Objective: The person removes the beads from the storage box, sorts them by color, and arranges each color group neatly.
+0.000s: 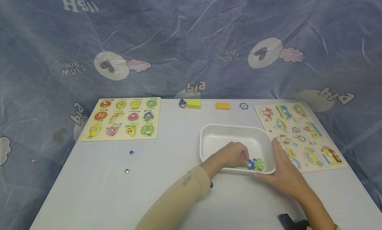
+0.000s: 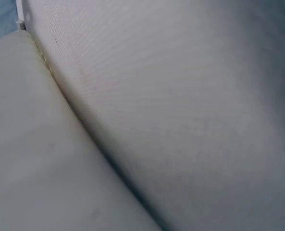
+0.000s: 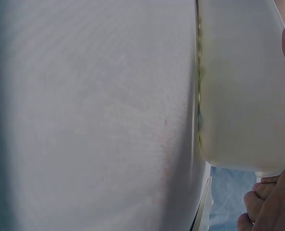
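Observation:
A white tray [image 1: 215, 143] stands on the table, with blue and green glass beads [image 1: 258, 164] gathered in its front right corner. My left hand [image 1: 231, 155] reaches over the front rim into it, fingers curled down beside the beads; its fingertips are partly hidden, so I cannot tell whether a bead is between them. My right hand [image 1: 286, 177] grips the tray's right end, thumb along the front and fingers along the side. In the right wrist view its curled fingers [image 3: 255, 204] show by the tray wall [image 3: 248, 96]. Pale surfaces fill the left wrist view.
Left lies a fruit puzzle board [image 1: 119, 139], and right, beside the tray, a vehicle puzzle board [image 1: 323, 165]. A blue bead [image 1: 131, 152] and a green bead [image 1: 127, 171] lie apart. Along the back are a yellow block [image 1: 194, 104], an orange block [image 1: 222, 106] and small figures.

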`<state>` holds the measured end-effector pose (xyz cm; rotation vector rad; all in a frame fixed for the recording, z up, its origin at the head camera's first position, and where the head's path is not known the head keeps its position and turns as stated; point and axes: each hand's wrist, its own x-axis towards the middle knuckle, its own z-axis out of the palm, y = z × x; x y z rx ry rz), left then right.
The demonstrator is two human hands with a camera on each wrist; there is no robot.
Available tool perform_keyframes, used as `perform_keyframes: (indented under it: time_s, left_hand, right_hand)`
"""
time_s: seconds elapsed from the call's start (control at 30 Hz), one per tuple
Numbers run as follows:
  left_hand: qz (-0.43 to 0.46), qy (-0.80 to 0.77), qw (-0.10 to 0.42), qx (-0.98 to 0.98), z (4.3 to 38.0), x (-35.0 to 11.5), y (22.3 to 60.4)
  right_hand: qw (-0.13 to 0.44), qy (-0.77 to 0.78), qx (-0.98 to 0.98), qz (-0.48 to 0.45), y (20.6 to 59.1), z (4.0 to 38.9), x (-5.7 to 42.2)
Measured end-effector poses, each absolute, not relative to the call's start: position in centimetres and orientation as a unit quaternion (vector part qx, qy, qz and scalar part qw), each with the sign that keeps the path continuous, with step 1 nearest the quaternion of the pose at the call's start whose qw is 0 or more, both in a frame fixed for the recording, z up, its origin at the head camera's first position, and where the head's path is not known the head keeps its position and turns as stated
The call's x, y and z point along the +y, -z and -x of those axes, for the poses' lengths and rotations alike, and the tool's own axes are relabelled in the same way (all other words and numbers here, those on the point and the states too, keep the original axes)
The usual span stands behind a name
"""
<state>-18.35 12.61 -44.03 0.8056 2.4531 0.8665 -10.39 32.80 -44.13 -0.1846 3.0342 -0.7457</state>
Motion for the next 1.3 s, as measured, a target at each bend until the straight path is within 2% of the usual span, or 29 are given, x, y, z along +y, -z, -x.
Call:
perform_keyframes:
  time_s: [0.8,1.03,1.3]
  left_hand:
    - [-0.3,-0.278,0.216,0.887,18.2,12.7,43.8]
    - [-0.311,-0.313,0.189,0.877,18.2,12.4,43.0]
    - [-0.325,-0.397,0.129,0.849,18.4,9.6,39.6]
  right_hand:
    - [-0.005,0.241,0.969,0.064,44.3,10.4,32.8]
    - [-0.007,0.243,0.968,0.064,44.2,10.4,32.8]
    - [0.004,0.236,0.97,0.055,44.2,10.4,32.7]
